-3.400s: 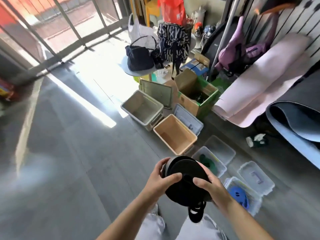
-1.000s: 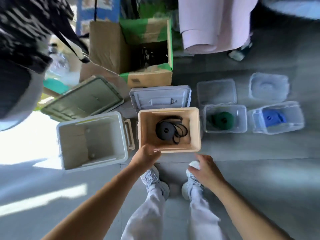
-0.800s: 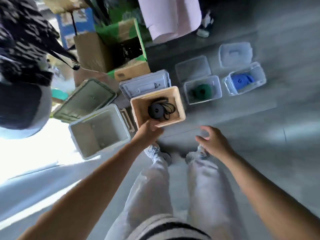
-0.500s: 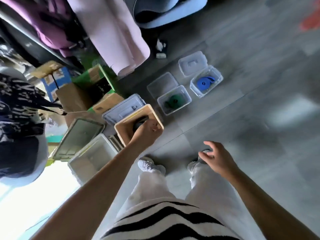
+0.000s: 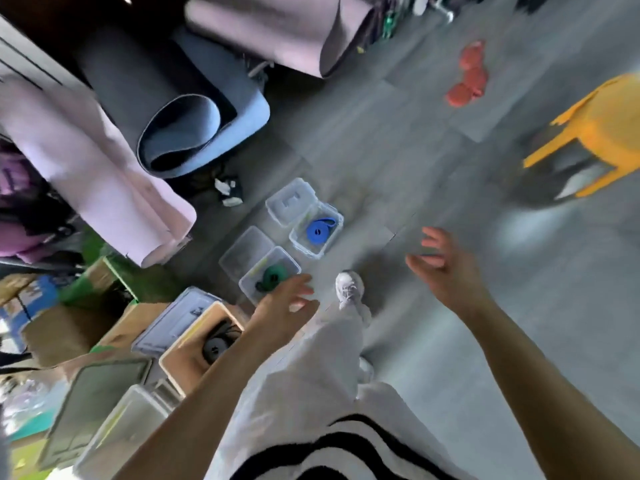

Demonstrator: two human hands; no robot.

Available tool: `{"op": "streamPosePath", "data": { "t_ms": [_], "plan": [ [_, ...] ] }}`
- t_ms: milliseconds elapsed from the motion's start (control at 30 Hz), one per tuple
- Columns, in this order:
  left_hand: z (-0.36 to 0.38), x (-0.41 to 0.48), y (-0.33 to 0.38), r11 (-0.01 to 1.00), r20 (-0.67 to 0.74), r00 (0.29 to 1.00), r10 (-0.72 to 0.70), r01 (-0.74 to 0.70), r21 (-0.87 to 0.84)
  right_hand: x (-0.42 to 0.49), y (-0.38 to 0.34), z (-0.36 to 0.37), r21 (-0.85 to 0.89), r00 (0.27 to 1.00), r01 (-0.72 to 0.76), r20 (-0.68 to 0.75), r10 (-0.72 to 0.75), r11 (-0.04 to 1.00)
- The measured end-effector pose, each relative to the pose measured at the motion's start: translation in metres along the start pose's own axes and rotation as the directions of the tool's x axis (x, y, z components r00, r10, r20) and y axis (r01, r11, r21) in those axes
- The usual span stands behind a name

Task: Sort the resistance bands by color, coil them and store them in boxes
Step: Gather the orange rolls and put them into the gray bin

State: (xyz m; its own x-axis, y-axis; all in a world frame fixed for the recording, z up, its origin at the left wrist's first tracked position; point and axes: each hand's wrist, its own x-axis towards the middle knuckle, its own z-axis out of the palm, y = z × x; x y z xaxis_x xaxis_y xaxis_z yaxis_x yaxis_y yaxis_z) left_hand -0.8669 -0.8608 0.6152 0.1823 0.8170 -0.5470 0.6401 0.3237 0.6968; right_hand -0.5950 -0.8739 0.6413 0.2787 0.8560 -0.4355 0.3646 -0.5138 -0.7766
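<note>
Three colours look stored. The black band [image 5: 216,344] lies coiled in the tan box [image 5: 180,363] at about 8 o'clock in the view. The green band [image 5: 273,276] sits rolled in a clear box [image 5: 250,292] near the centre, and the blue band [image 5: 320,231] is a flat spiral in a second clear box [image 5: 311,251] at 1 o'clock of the first. Both hands are empty. The left hand [image 5: 282,308] hovers with fingers loosely spread over the near corner of the green band's box; I cannot tell whether it touches. The right hand [image 5: 446,271] hangs open above the bare floor [image 5: 415,368] at 3 o'clock of the left. The step in hand seems to be the gap between stowing one coil and fetching the next. A blurred reddish heap [image 5: 467,76] at 1 o'clock may be unsorted bands. If so, the next move calls for going over, gathering one colour, winding it tight and finding a box, perhaps the pale crate [image 5: 114,427] at 7 o'clock. The bands look like flat, matte rubber strips, likely to spring loose unless wound snugly. The clear boxes are thin glossy plastic with rounded corners, a lid [image 5: 291,200] lying beside the farther one. The tan box is opaque and straight-walled.
</note>
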Motion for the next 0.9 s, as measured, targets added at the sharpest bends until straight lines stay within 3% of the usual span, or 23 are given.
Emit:
{"op": "streamPosePath", "data": {
  "t_ms": [200,400,567,667,900],
  "plan": [
    [0.018,0.131,0.095,1.000,0.062,0.998,0.026,-0.026,-0.006,0.089,0.014,-0.074,-0.034,0.999,-0.052,-0.016,0.052,0.998],
    [0.042,0.279,0.281,0.969,0.110,0.965,0.239,-0.230,-0.084,0.149,0.017,-0.168,0.026,0.974,-0.216,-0.063,0.218,0.976],
    [0.095,0.372,0.414,0.948,0.082,0.952,0.295,-0.281,-0.150,0.231,0.021,-0.260,0.070,0.965,-0.220,-0.132,0.227,0.973],
    [0.137,0.409,0.451,0.958,0.116,0.958,0.263,-0.245,-0.151,0.304,0.029,-0.323,0.066,0.976,-0.181,-0.113,0.188,0.981],
    [0.203,0.471,0.502,0.993,0.097,0.995,0.016,-0.005,-0.120,0.485,0.002,-0.470,-0.074,0.997,-0.064,-0.043,0.061,0.995]
  ]
}}
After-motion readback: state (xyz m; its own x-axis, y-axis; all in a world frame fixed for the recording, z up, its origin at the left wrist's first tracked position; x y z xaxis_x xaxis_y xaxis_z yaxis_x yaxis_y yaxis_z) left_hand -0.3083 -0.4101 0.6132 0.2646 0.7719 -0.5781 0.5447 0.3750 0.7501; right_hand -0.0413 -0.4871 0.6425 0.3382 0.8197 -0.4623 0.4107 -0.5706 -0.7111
